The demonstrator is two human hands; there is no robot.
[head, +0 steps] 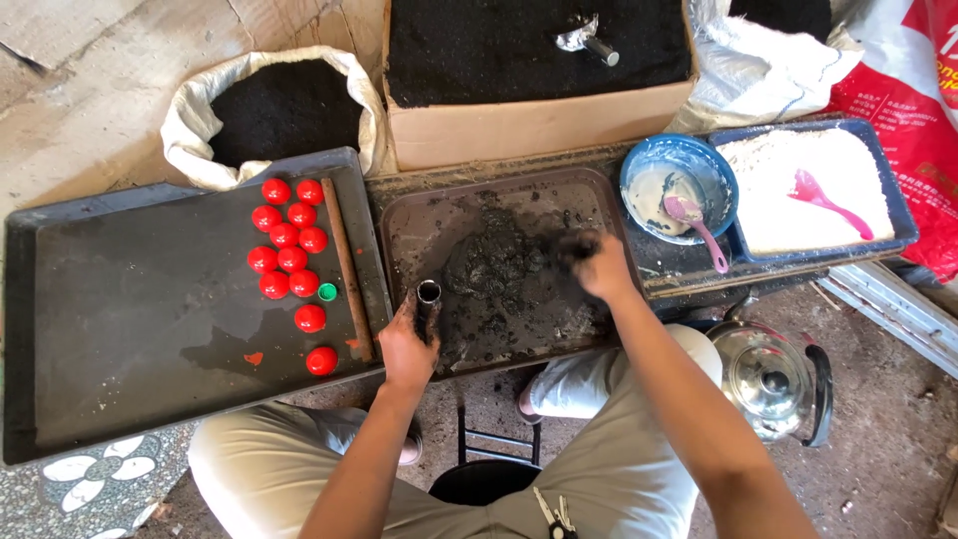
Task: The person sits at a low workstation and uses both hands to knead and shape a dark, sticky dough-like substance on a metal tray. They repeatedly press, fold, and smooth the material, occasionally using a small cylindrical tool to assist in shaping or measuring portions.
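My left hand point(407, 347) grips a short dark metal tube point(428, 296), held upright at the left edge of a brown tray point(419, 215). A heap of wet black paste point(494, 265) lies in the middle of that tray. My right hand point(599, 265), blackened, is closed on a clump of the black paste at the heap's right side. Several red balls point(289, 240) and one small green cap point(327, 291) sit on a large dark tray point(120, 319) to the left, beside a brown stick point(346, 269).
A white sack point(190, 130) and a cardboard box point(529, 130) of black powder stand behind. A blue bowl point(639, 160) with a pink spoon point(699, 225), a blue tray of white powder point(798, 190), and a metal kettle point(768, 379) are at the right.
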